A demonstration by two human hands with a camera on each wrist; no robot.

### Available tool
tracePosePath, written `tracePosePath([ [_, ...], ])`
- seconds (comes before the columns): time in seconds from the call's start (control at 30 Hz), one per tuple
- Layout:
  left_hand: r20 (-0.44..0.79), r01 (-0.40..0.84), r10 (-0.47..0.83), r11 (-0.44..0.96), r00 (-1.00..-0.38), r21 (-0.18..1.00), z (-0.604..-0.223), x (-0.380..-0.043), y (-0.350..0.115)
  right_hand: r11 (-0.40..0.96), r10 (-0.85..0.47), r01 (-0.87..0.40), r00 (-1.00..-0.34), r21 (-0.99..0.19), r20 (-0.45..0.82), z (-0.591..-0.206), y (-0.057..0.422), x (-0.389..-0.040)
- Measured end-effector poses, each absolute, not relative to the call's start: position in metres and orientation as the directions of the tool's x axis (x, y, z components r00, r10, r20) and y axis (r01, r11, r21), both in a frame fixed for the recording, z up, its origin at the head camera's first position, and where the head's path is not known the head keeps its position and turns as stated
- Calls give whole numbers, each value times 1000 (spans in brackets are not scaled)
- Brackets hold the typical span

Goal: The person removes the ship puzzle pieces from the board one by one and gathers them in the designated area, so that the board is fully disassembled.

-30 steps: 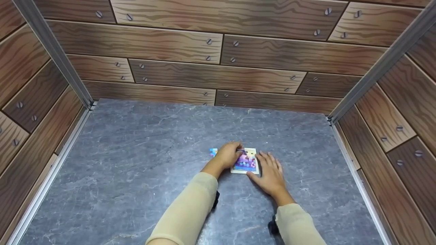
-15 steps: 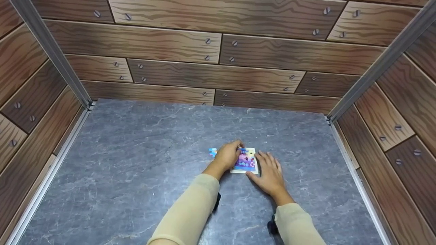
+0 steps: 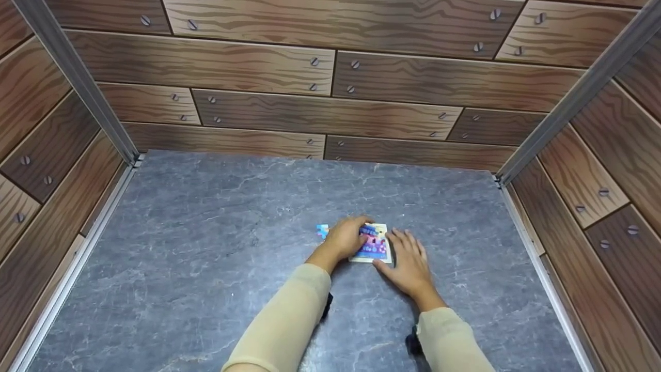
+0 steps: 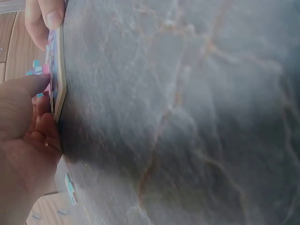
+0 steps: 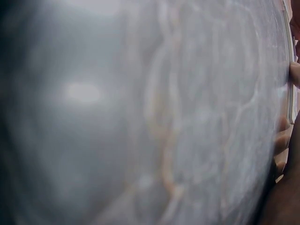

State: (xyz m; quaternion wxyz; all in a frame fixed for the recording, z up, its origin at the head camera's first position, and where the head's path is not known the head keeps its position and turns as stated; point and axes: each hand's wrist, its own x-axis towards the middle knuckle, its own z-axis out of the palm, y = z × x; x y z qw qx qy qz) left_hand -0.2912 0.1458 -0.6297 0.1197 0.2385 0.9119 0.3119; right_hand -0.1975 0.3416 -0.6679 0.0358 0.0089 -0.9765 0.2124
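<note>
Left hand (image 3: 345, 237) arched over the left edge of the puzzle board (image 3: 361, 260), its thumb and curled fingers clamped, as far as I could make out, on a pink-and-blue puzzle piece (image 4: 45, 70). Everything seemed to hang on how that piece sat against the board: it showed between thumb and fingertips, over the far left part, and seemed raised a little from the face rather than flush with it. The fingers covered too much for me to tell its long axis, or the outline beneath it.

Right hand (image 3: 409, 263) lay flat with its fingers straight and slightly apart along the board's right edge, thumb at the near edge by the near right corner, gripping nothing. Of the two, the left was clearly nearer the piece.

The board rested a little right of the middle of the counter (image 3: 232, 232), well apart from its far edge. A loose blue piece (image 3: 322, 230) lay on the counter just beyond the left hand's outer side, left of the board's far left corner, so that the hand stood between the two.
</note>
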Motion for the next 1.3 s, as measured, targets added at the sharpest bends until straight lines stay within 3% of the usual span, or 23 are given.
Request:
tracePosePath([
  [0.47,-53,378,527,672,-848,637,-633,-292,143,909,-4,-39,-996,-415,85,-667,339,-197],
  [0.97,-112,153,393,583,-913,798,-635,-291,141,911,-6,-30,-998,-412,61,-669,339,-199],
  [1.3,-55,155,412,460,-910,874,-635,-291,134,911,2,-14,-999,-411,39,-667,342,-199],
])
